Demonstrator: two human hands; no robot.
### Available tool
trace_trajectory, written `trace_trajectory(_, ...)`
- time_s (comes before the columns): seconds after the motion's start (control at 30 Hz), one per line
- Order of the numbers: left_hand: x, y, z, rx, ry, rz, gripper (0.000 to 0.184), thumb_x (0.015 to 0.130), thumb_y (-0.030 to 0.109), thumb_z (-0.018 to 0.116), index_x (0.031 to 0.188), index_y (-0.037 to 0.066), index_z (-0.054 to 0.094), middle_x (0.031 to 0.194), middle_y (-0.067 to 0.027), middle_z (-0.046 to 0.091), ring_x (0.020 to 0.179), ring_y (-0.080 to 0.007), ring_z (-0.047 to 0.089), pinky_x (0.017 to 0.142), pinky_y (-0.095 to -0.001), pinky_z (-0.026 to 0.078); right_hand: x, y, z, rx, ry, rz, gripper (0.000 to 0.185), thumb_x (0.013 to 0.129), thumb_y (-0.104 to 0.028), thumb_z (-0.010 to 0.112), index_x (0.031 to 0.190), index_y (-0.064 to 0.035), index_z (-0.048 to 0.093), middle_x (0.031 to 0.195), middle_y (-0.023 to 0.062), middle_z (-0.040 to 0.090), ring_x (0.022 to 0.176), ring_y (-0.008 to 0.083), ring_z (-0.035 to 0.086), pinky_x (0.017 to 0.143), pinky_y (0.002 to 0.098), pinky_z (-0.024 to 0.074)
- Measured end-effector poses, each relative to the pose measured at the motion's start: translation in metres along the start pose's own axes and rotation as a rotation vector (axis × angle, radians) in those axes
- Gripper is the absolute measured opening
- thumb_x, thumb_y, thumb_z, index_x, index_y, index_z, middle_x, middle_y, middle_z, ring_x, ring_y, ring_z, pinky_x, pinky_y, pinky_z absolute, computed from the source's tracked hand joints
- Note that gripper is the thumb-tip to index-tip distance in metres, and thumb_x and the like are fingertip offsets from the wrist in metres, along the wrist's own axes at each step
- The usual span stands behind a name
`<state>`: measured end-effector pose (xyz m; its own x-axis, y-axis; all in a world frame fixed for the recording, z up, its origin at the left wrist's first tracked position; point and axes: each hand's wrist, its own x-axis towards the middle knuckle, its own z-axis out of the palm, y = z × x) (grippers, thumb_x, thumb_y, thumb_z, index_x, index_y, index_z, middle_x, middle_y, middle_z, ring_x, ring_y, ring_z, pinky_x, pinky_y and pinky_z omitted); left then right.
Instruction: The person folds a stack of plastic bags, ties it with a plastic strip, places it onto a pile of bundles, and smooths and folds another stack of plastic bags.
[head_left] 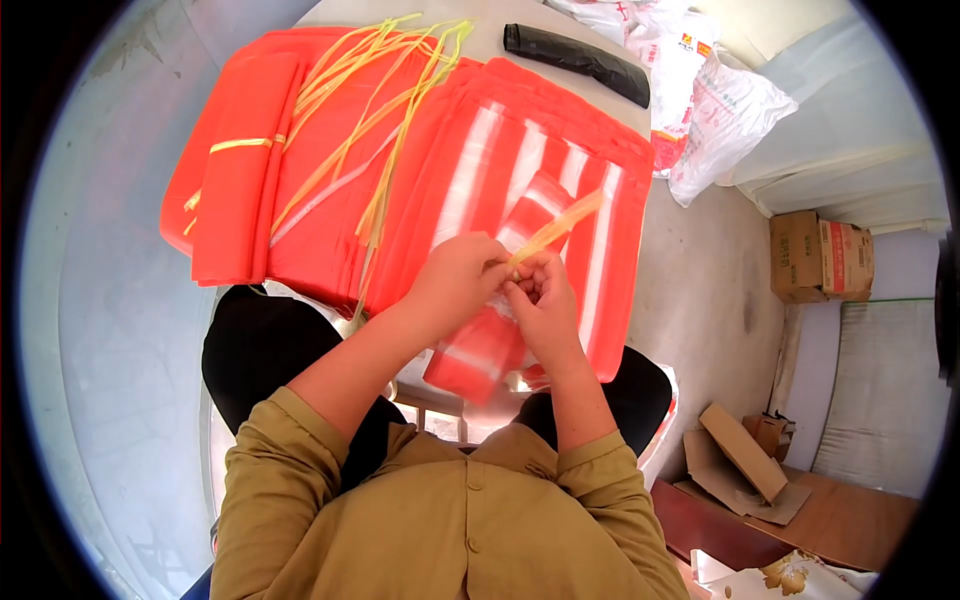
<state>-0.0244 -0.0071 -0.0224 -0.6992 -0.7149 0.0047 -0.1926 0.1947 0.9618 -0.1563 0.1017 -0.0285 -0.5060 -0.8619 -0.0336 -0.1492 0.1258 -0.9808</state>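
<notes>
Over the front of the table, my left hand (462, 272) and my right hand (543, 303) meet with fingers pinched on a yellow plastic strip (562, 224). The strip's loose end points up and right. It crosses a long folded bundle of red-and-white striped plastic bags (470, 358), which lies slanted beneath both hands; its lower end is blurred. My fingers cover where the strip meets the bundle. Under it is a flat stack of striped bags (618, 300). To the left, a folded red bundle (232, 215) with a yellow band rests on more red bags (325, 240).
Loose yellow strips (375, 85) lie across the red bags. A black plastic roll (578, 65) is at the table's far side. White printed sacks (730, 115) stand beyond it. Cardboard boxes (820, 258) and flattened cardboard (735, 465) are on the right.
</notes>
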Motion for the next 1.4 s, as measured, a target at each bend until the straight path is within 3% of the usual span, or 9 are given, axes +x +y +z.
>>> trace_trajectory(0.17, -0.001, 0.003, -0.001, -0.035, 0.009, -0.035, 0.012, 0.096, 0.007, 0.071, 0.104, -0.002, 0.069, 0.092, -0.0112, 0.067, 0.082, -0.0213, 0.068, 0.073, -0.0337, 0.055, -0.004, -0.023, -0.001, -0.210, -0.009, 0.055, 0.016, 0.094, -0.005, 0.074, 0.106, -0.0045, 0.064, 0.081, 0.0028, 0.061, 0.068, 0.0078, 0.056, 0.061, 0.0271, 0.0466)
trace_trajectory(0.3, 0.002, 0.001, -0.001, 0.083, 0.005, 0.019, 0.012, 0.098, 0.011, 0.067, 0.101, -0.001, 0.067, 0.093, -0.0150, 0.066, 0.086, -0.0283, 0.068, 0.075, -0.0380, 0.054, -0.003, -0.020, 0.002, -0.287, 0.040, 0.000, 0.014, 0.094, -0.006, 0.075, 0.103, -0.0043, 0.065, 0.082, 0.0039, 0.062, 0.066, 0.0099, 0.055, 0.061, 0.0274, 0.0465)
trace_trajectory(0.4, 0.002, 0.004, -0.002, 0.154, 0.016, 0.056, 0.015, 0.100, 0.014, 0.063, 0.101, 0.000, 0.065, 0.095, -0.0182, 0.066, 0.090, -0.0358, 0.066, 0.078, -0.0427, 0.053, -0.004, -0.025, 0.006, -0.376, 0.077, -0.077, 0.011, 0.094, -0.006, 0.074, 0.102, -0.0047, 0.066, 0.087, 0.0079, 0.065, 0.070, 0.0164, 0.061, 0.063, 0.0307, 0.0500)
trace_trajectory(0.5, 0.001, 0.004, -0.003, 0.194, 0.014, 0.076, 0.016, 0.101, 0.016, 0.061, 0.102, 0.000, 0.064, 0.098, -0.0199, 0.065, 0.094, -0.0410, 0.064, 0.081, -0.0462, 0.052, -0.001, -0.024, 0.006, -0.513, 0.123, -0.359, 0.013, 0.089, 0.002, 0.073, 0.098, -0.0036, 0.066, 0.083, 0.0042, 0.061, 0.065, 0.0142, 0.054, 0.060, 0.0288, 0.0473)
trace_trajectory(0.7, -0.004, 0.002, -0.002, 0.345, -0.002, 0.151, 0.014, 0.099, 0.017, 0.062, 0.102, 0.003, 0.064, 0.098, -0.0178, 0.062, 0.092, -0.0406, 0.064, 0.078, -0.0489, 0.053, 0.006, -0.025, 0.002, -0.736, 0.110, -0.613, 0.027, 0.083, 0.003, 0.073, 0.108, -0.0031, 0.071, 0.101, 0.0109, 0.072, 0.094, 0.0316, 0.068, 0.080, 0.0410, 0.0567)
trace_trajectory(0.9, -0.010, 0.003, -0.007, 0.512, -0.049, 0.266, 0.012, 0.096, 0.015, 0.064, 0.103, 0.005, 0.065, 0.098, -0.0135, 0.061, 0.089, -0.0361, 0.066, 0.072, -0.0463, 0.055, 0.009, -0.019, 0.001, -0.701, 0.111, -0.644, 0.026, 0.082, 0.003, 0.073, 0.107, -0.0033, 0.073, 0.100, 0.0140, 0.071, 0.095, 0.0338, 0.068, 0.083, 0.0428, 0.0560)
trace_trajectory(1.1, -0.011, -0.001, -0.006, 0.272, 0.036, 0.229, 0.011, 0.094, 0.015, 0.069, 0.097, 0.005, 0.068, 0.095, -0.0122, 0.061, 0.088, -0.0353, 0.065, 0.073, -0.0459, 0.054, 0.006, -0.020, 0.001, -0.641, 0.070, -0.510, 0.021, 0.088, 0.008, 0.066, 0.106, 0.0013, 0.073, 0.101, 0.0138, 0.068, 0.093, 0.0289, 0.068, 0.079, 0.0369, 0.0573)
trace_trajectory(1.3, -0.010, 0.000, -0.008, 0.231, 0.046, 0.191, 0.010, 0.095, 0.016, 0.068, 0.096, 0.005, 0.069, 0.094, -0.0126, 0.062, 0.089, -0.0357, 0.065, 0.075, -0.0468, 0.054, 0.009, -0.017, -0.003, -0.567, 0.008, -0.525, 0.018, 0.092, 0.008, 0.064, 0.107, 0.0022, 0.070, 0.099, 0.0133, 0.066, 0.081, 0.0247, 0.068, 0.071, 0.0337, 0.0565)
trace_trajectory(1.4, -0.010, 0.002, -0.007, 0.249, 0.062, 0.171, 0.011, 0.097, 0.016, 0.066, 0.096, 0.005, 0.069, 0.094, -0.0131, 0.062, 0.090, -0.0362, 0.065, 0.076, -0.0473, 0.054, 0.003, -0.021, 0.001, -0.518, 0.036, -0.374, 0.019, 0.093, 0.008, 0.063, 0.111, 0.0009, 0.068, 0.097, 0.0093, 0.066, 0.081, 0.0167, 0.065, 0.070, 0.0295, 0.0540)
